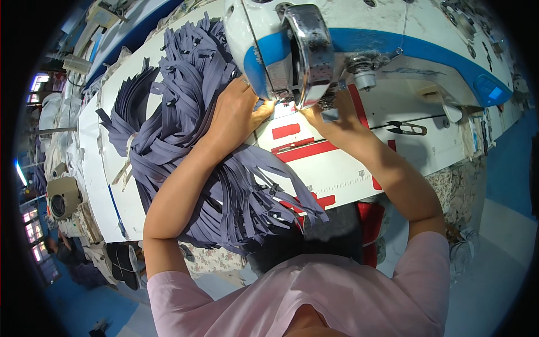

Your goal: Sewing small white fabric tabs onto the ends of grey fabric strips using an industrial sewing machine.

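Both hands meet under the head of a white and blue sewing machine [359, 42], close to its needle area. My left hand [234, 112] curls in from the left, beside the machine head, its fingertips partly hidden. On the other side, my right hand [338, 121] has its fingers bent together near the presser foot. Whatever lies between the fingertips is too small and hidden to name. A big heap of grey-purple zippers [185, 104] with dark sliders lies left of and beneath my left forearm. Loose zipper ends hang over the table's front edge.
Black-handled thread snips [407, 128] lie on the white table [342, 177] to the right. Red tape strips [306, 150] mark the tabletop before the needle. A lit control panel [494, 92] sits at the machine's right end. Patterned fabric [460, 185] hangs at the right edge.
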Action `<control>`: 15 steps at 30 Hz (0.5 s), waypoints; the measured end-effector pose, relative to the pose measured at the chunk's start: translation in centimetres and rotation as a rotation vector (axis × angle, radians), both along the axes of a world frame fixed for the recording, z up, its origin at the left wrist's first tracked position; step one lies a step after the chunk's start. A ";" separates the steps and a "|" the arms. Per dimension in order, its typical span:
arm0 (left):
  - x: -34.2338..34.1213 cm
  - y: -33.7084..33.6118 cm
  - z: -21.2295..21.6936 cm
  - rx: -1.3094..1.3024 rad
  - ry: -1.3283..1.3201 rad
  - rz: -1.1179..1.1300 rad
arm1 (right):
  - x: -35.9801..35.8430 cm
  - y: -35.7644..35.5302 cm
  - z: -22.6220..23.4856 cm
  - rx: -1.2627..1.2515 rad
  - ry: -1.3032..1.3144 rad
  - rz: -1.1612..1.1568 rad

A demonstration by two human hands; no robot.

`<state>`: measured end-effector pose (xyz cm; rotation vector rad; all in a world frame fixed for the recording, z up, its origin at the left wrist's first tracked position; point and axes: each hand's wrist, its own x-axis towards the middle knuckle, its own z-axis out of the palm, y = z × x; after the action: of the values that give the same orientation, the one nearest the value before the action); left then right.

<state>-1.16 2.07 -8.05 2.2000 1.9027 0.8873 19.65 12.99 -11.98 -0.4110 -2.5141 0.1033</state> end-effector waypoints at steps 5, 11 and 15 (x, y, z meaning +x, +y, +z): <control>0.0 0.0 0.0 -0.021 0.013 0.006 | 0.0 0.0 0.0 -0.012 0.002 -0.008; 0.0 -0.2 0.0 -0.019 0.024 -0.013 | 0.1 -0.1 -0.1 -0.026 -0.005 -0.014; 0.2 -0.2 -0.1 -0.031 0.005 0.016 | 0.0 -0.1 0.0 -0.046 -0.007 -0.018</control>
<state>-0.99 1.91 -8.13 2.1740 1.9257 0.8500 19.70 12.92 -11.94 -0.4528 -2.5179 0.1536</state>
